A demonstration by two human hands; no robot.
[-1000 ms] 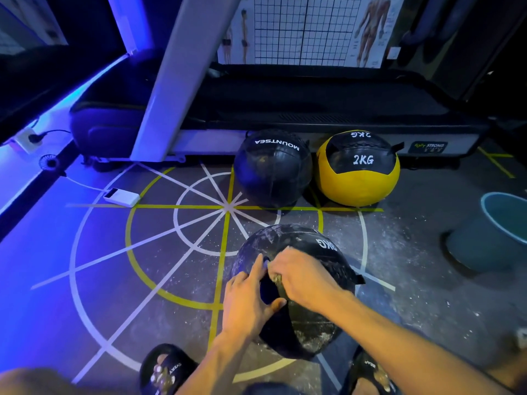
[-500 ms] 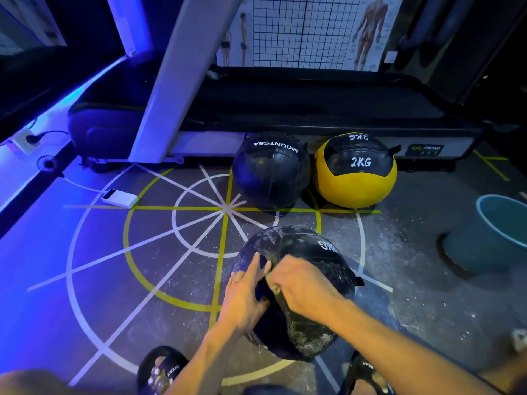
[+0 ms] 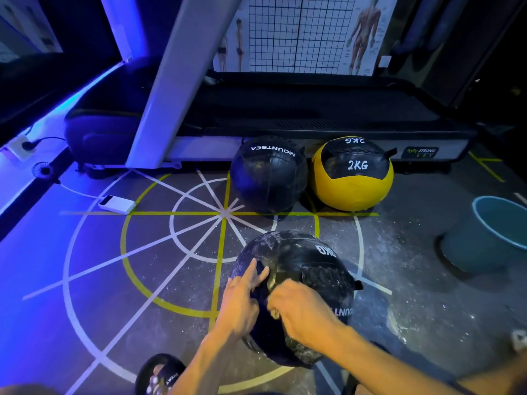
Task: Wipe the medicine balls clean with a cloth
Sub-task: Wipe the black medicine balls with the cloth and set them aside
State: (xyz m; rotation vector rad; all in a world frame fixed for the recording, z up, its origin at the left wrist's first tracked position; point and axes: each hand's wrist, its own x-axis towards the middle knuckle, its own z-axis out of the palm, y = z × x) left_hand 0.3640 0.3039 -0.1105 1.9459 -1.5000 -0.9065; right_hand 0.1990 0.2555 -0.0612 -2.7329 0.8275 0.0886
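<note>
A scuffed black medicine ball (image 3: 309, 262) lies on the floor just in front of me, dusted with white specks. My left hand (image 3: 242, 300) rests on its left side with straight fingers, touching a dark cloth (image 3: 261, 277) that lies over the ball. My right hand (image 3: 302, 312) is curled and grips that cloth against the ball's near face. Most of the cloth is hidden under my hands. Farther back, a black ball marked MOUNTSEA (image 3: 268, 178) and a yellow and black 2KG ball (image 3: 353, 189) sit side by side against the treadmill.
The treadmill (image 3: 285, 115) and its slanted white post (image 3: 176, 81) block the back. A teal bucket (image 3: 490, 232) stands at the right. A white power bank (image 3: 117, 204) with a cable lies at the left. My sandalled foot (image 3: 162, 374) is below the ball.
My right hand has drawn the cloth down the ball toward me. My left hand's fingers have crept up the ball's left side. The ball has turned slightly.
</note>
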